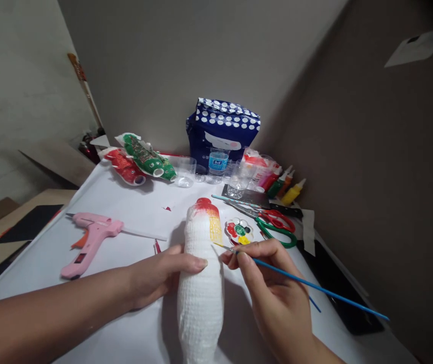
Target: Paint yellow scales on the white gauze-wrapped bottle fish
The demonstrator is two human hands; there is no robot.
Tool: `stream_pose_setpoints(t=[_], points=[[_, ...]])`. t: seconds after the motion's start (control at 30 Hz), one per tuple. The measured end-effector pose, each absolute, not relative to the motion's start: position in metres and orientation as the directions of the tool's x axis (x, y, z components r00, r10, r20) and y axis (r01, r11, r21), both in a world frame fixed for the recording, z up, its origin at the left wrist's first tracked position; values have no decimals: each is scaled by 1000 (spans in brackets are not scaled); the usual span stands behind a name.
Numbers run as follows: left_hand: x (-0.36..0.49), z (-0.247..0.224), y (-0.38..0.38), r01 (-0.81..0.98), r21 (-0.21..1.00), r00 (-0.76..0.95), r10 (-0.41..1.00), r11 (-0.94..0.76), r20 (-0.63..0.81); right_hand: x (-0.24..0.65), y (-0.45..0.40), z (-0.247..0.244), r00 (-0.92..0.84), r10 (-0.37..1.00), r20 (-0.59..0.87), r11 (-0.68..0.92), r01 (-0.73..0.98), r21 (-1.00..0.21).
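Note:
A white bottle-shaped form [201,303] with a textured wrapping lies lengthwise in front of me. Its narrow far end is red, with a yellow patch just below on the right side. My left hand [163,275] grips its left side, the thumb across the top and the other fingers hidden beneath. Between the fingers of my right hand [277,283] is a thin blue paintbrush [315,287], its yellow-coated tip at the form's right side below the yellow patch. A flower-shaped paint palette [239,230] with red, green and yellow paint sits just beyond my right hand.
A pink glue gun [95,232] lies at left. Red and green painted fish shapes [148,159] stand behind it. Clear cups [186,172] stand before a blue bag [222,134]. Scissors [277,232] and paint bottles [292,192] are at right; a black tablet-like slab [345,298] lies nearer.

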State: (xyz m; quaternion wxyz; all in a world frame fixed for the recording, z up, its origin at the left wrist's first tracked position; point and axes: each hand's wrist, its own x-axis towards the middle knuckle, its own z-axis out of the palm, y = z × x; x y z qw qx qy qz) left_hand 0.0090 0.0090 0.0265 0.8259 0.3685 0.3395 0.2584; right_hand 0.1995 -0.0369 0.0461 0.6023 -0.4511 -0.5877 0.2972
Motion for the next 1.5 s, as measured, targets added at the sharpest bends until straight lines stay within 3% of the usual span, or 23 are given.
stream_pose_setpoints(t=[0.93,1.5], points=[[11,29,6,-197,740,563,692,643,-451,202,-30,41,108,907,407,382,195,-903],[10,29,5,-210,745,578,695,634,-428,203,-30,44,80,925,371,353,182,-918]])
